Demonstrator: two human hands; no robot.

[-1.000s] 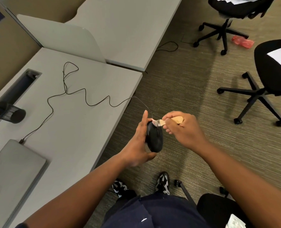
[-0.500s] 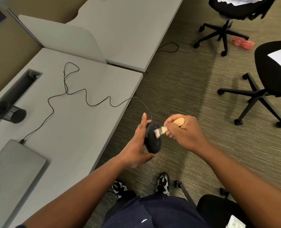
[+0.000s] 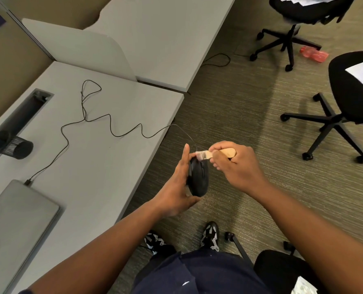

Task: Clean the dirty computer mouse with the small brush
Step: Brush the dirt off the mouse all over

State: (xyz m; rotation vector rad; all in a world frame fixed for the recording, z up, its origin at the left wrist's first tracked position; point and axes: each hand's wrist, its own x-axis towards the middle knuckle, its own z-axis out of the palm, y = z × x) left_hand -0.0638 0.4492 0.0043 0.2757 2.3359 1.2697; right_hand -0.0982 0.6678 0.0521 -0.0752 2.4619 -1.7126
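My left hand grips a black computer mouse from its left side, holding it on edge over the carpet beside the desk. The mouse's thin black cable trails back across the grey desk to a closed laptop. My right hand is closed around a small brush with a pale wooden handle. The brush's light bristles rest against the top front end of the mouse. Most of the handle is hidden inside my fist.
A closed silver laptop lies at the desk's near left, a black mesh cup on its side farther back. Black office chairs stand on the carpet to the right, with a red object on the floor beyond.
The brush swept down onto the mouse's upper side half a second ago and is now back up at the mouse's top front end. My left hand keeps holding the mouse.
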